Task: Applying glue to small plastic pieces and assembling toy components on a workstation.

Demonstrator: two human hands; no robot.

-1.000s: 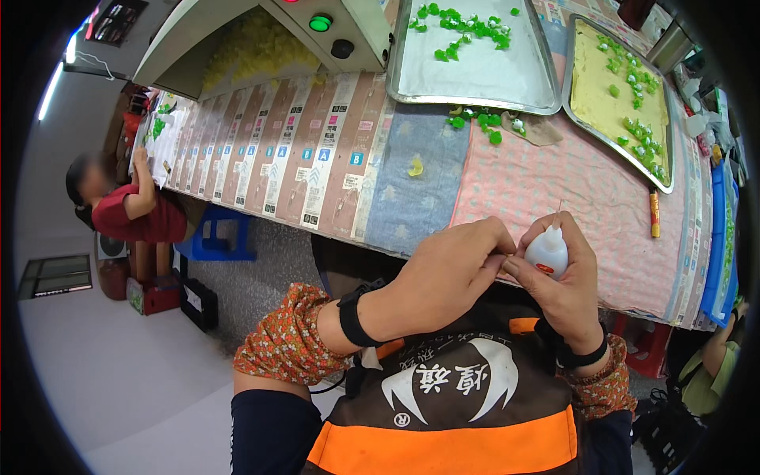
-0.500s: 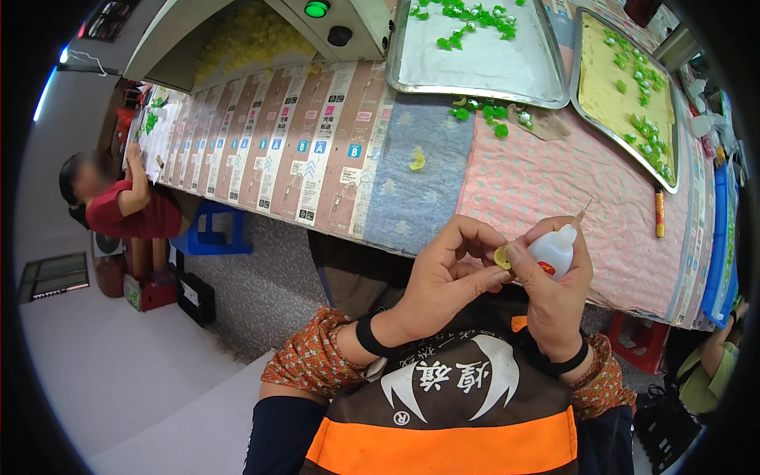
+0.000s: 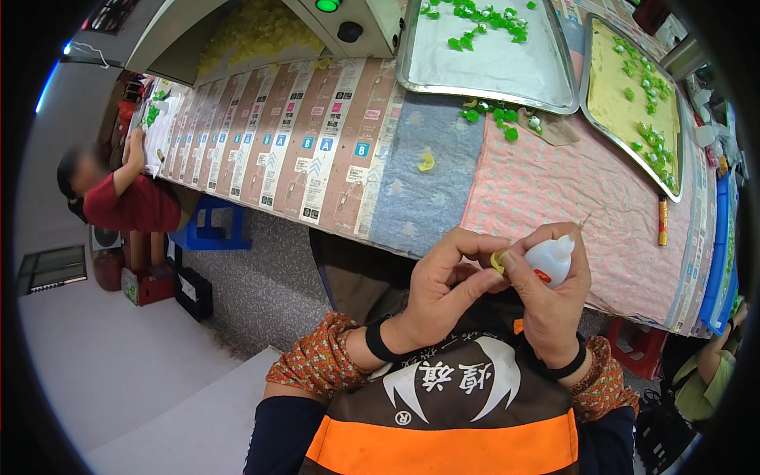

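My left hand (image 3: 443, 279) is closed, pinching a small curved yellow piece (image 3: 497, 262) between its fingertips. The thumb of my right hand (image 3: 549, 305) presses close to that same piece. Wrapped in my right fingers is a white squeeze bottle (image 3: 552, 261) with a thin needle tip pointing up and away and a red mark low on its side. Both hands hover over the near edge of the table, in front of the pink cloth (image 3: 546, 190). Another yellow piece (image 3: 427, 161) lies on the blue cloth (image 3: 416, 198).
Two metal trays (image 3: 487, 89) (image 3: 631, 178) hold green pieces with small white balls. More green pieces (image 3: 507, 127) lie by the nearer tray. A light-coloured machine (image 3: 366, 20) stands back left beside yellow pieces (image 3: 261, 36). An orange-yellow tube (image 3: 663, 222) lies right. One person (image 3: 131, 206) sits far left.
The view has shifted slightly. My hands stay together, and the yellow piece has turned a little between my fingertips. The bottle leans slightly differently in my right hand.
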